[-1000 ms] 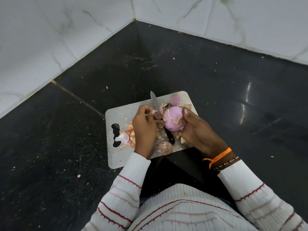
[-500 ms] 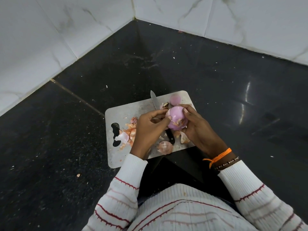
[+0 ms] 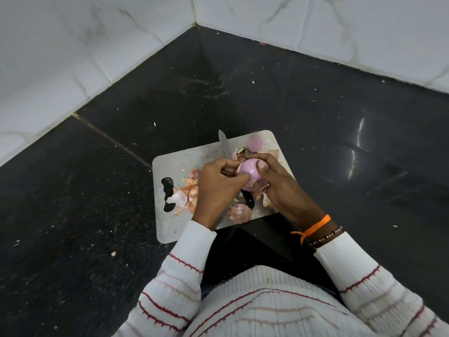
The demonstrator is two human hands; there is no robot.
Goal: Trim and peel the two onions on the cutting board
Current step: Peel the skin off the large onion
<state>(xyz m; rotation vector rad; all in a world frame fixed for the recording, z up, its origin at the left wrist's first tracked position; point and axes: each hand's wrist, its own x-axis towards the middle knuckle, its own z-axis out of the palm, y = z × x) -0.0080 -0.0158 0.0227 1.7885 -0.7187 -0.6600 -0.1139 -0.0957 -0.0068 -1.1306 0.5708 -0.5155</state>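
Note:
A pale purple onion (image 3: 251, 172) is held just above the steel cutting board (image 3: 175, 164). My right hand (image 3: 277, 183) grips it from the right, thumb on top. My left hand (image 3: 216, 186) pinches at its left side with thumb and fingertips. A bit of loose skin hangs at the onion's underside. A second onion (image 3: 239, 213) with pinkish skin lies on the board's near edge. A knife lies on the board, its blade (image 3: 224, 144) pointing away and its black handle (image 3: 249, 201) partly hidden under my hands. A cut onion end (image 3: 254, 143) sits at the far right corner.
Peeled skins (image 3: 187, 193) are heaped on the board's left part beside its handle hole (image 3: 167, 190). The board lies on a dark stone counter (image 3: 315, 122) in a corner of white tiled walls (image 3: 73, 45). Small crumbs dot the counter.
My left hand moved from the board's peel area up to the onion and now pinches at its side. The onion has turned a little in my right hand.

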